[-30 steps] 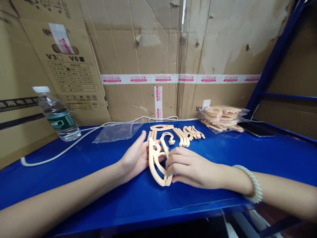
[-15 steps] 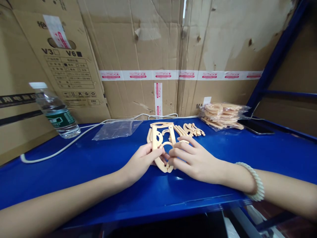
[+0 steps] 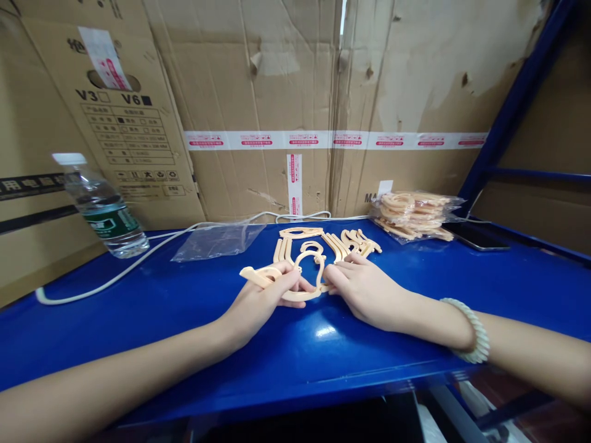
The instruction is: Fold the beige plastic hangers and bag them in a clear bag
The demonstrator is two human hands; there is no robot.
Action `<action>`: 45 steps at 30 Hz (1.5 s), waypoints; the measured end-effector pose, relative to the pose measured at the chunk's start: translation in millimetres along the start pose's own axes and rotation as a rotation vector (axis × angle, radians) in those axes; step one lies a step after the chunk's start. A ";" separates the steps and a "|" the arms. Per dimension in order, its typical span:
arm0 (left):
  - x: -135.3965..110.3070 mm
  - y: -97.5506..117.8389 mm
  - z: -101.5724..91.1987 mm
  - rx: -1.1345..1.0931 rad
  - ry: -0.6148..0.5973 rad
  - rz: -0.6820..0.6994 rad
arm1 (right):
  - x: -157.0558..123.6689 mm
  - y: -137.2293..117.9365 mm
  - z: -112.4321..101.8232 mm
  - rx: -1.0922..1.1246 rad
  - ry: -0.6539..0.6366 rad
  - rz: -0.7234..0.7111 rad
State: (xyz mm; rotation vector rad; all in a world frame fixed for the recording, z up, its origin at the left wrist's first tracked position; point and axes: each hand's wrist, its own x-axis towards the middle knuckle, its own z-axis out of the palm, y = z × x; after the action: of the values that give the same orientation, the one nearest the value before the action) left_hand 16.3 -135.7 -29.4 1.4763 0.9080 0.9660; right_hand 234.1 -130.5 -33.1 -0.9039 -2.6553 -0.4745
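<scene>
Between my two hands is a beige plastic folding clothes hanger (image 3: 305, 296), held just above the table, with a curved loop rising from its middle. My left hand (image 3: 261, 298) is closed around its left part, and a flat end sticks out past the thumb. Curled fingers of my right hand (image 3: 372, 295) grip its right part, which they mostly hide. Just beyond lie loose beige pieces: slim curved bars (image 3: 282, 249), more bars (image 3: 336, 246), a ring-like piece (image 3: 311, 247), flat pieces (image 3: 301, 232) and a cluster of hook-shaped pieces (image 3: 360, 239).
A blue table (image 3: 203, 277) carries a water bottle (image 3: 108, 215) at left, a clear plastic bag (image 3: 217, 240) and a white cable (image 3: 92, 289). Bagged beige parts (image 3: 410, 215) and a phone (image 3: 478, 237) sit at right. Cardboard (image 3: 258, 80) walls the back.
The hanger's two arms stood close together pointing away; now they are spread apart sideways. My left hand tilted its arm leftward, while my right hand closed on the other side.
</scene>
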 end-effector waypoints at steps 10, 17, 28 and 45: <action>0.5 1.8 1.6 0.006 0.043 0.043 | 1.8 -3.6 -6.4 -0.066 -0.011 -0.093; -0.8 2.3 2.2 -0.023 0.087 0.040 | 0.6 -6.5 -6.7 -0.162 0.049 -0.166; 5.6 7.4 -0.5 -0.239 0.185 -0.096 | 2.3 -2.1 -10.2 -0.293 0.275 -0.290; 5.6 3.4 -5.1 -0.172 -0.023 -0.121 | 8.0 57.0 6.5 0.241 0.228 0.032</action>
State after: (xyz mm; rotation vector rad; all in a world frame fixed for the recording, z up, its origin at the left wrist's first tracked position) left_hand 13.7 -129.0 -25.1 1.2714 0.8651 0.9126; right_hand 262.8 -81.1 -23.8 -0.7685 -2.4218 -0.2280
